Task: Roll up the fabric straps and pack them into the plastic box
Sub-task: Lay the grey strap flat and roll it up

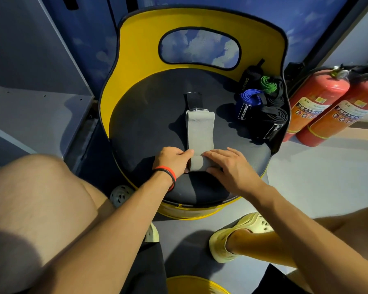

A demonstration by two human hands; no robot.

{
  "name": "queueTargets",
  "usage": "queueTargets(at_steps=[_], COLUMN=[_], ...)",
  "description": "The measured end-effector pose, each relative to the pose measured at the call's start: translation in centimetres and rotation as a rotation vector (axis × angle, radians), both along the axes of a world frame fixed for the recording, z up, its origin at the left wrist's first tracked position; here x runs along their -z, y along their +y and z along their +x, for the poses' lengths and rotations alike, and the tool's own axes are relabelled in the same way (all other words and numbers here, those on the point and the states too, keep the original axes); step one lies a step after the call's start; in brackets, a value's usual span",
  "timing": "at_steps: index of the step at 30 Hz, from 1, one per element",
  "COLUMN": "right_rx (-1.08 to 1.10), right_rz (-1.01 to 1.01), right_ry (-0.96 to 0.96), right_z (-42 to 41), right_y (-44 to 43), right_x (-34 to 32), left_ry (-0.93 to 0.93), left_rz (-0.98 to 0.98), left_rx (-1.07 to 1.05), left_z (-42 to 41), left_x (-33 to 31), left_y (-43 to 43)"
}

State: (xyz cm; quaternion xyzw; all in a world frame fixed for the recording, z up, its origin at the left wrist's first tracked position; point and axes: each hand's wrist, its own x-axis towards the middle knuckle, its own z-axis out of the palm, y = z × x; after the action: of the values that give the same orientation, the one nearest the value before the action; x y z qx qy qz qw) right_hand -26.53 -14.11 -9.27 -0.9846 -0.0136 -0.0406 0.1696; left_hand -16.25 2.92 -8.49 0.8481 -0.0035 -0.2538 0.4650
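A grey fabric strap lies flat on the dark round seat of a yellow chair, its black end pointing away from me. Its near end is wound into a roll. My left hand grips the roll's left side and my right hand presses on its right side. Rolled straps sit at the seat's right edge: a blue one, a green one and black ones. No plastic box is in view.
The chair's yellow backrest curves round the seat's far side. Two red fire extinguishers lean on the floor to the right. A grey shelf stands at the left. My knees and pale shoes are below the seat.
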Motion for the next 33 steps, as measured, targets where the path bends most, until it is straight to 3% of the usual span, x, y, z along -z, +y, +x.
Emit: queueTargets(at_steps=[5,10,15,21,24,29,33], right_rx=[-0.094,-0.030,0.142,0.616,0.676,0.637,0.632], right_rz=[0.063,0.275,0.416,0.704,0.673,0.380,0.329], right_ry=[0.231,0.435,0.348,0.185,0.117,0.033,0.002], right_z=[0.6,0.6,-0.2,0.4,0.7,0.4,1.1], right_y=[-0.7,-1.1,-0.4,-0.1,0.8,4.0,4.0], right_x=[-2.0,-2.4,-1.1,0.4,0.6,0.6,0.9], left_ry=[0.142,0.110,-0.084,-0.048,-0.067,-0.090,-0.086], left_rz=[-0.016,0.070,-0.018,-0.075,-0.152,-0.193,-0.171], left_rx=[0.023,0.131,0.072,-0.019,-0.059,-0.142,-0.148], left_z=[0.3,0.0,-0.4,-1.0,-2.4,-3.6,-3.9], left_x=[-1.0,-0.7,0.0,0.5,0.6,1.0,0.8], left_y=[0.3,0.5,0.2,-0.1,-0.2,-0.6,-0.8])
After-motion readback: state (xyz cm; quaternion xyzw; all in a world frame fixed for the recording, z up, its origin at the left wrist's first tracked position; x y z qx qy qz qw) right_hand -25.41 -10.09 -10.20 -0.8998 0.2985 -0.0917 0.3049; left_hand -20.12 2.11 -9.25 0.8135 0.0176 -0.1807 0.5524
